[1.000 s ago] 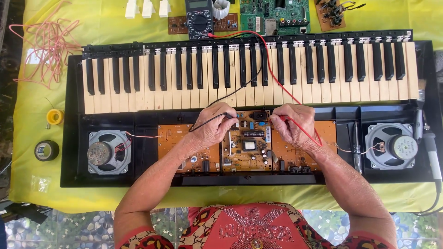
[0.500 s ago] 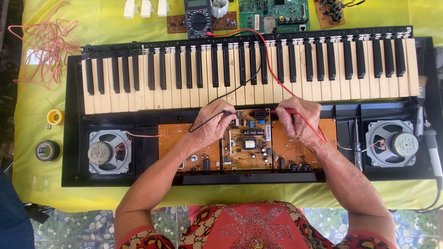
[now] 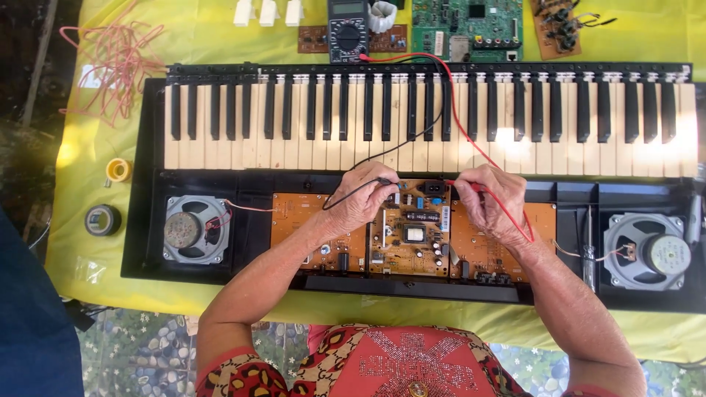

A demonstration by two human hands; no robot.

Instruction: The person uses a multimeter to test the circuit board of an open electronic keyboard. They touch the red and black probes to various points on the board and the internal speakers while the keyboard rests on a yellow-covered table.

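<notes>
1. The left hand (image 3: 364,200) pinches the black probe (image 3: 384,180), tip down on the middle circuit board (image 3: 412,235) inside the opened keyboard (image 3: 426,117).
2. The right hand (image 3: 489,202) pinches the red probe (image 3: 460,185) likewise, wrist bent inward.
3. Risk, as I judge it: a slipping tip could bridge neighbouring solder points, since components crowd close.

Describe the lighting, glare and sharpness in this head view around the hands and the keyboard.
Head view: bright daylight, with a washed-out glare patch on the white keys and the yellow cloth; left hand and right hand with the black probe and red probe over the circuit board are sharp; the left edge falls into deep shadow.
</notes>
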